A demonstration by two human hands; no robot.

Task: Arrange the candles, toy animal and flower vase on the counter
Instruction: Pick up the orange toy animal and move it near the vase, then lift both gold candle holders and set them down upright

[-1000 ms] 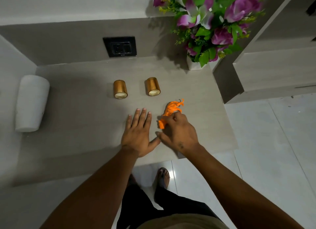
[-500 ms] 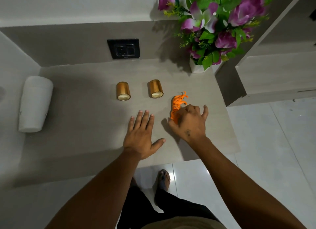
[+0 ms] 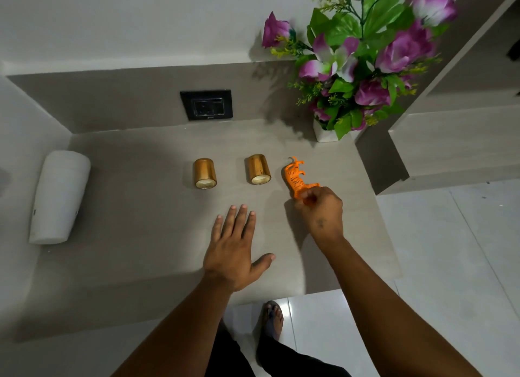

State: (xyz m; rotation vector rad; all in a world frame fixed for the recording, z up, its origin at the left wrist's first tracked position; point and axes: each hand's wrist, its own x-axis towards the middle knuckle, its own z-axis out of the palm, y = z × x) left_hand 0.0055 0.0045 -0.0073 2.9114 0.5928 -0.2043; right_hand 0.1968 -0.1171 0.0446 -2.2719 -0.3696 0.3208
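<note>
Head camera view, looking down on a grey counter (image 3: 140, 264) set in a wall recess. The right hand (image 3: 322, 213) pinches the front end of an orange toy tiger (image 3: 295, 177) between fingertips, holding it just right of two gold candles and roughly in line with them; whether its feet touch the counter cannot be told. The left hand (image 3: 233, 250) lies flat and spread wide on the counter near the front edge, holding nothing.

By count: two candles, the left candle (image 3: 205, 173) and the right candle (image 3: 258, 169), standing side by side near the counter's middle; one toy tiger; one white vase of purple flowers (image 3: 327, 133) in the back right corner. A white cylinder (image 3: 59, 196) lies on its side at the left edge, and a black wall socket (image 3: 206, 105) sits above the back edge.

The step in hand looks like placing the tiger beside the candles. The next move likely calls for setting it upright on its feet, then loosening the pinch gently so it does not tip.
</note>
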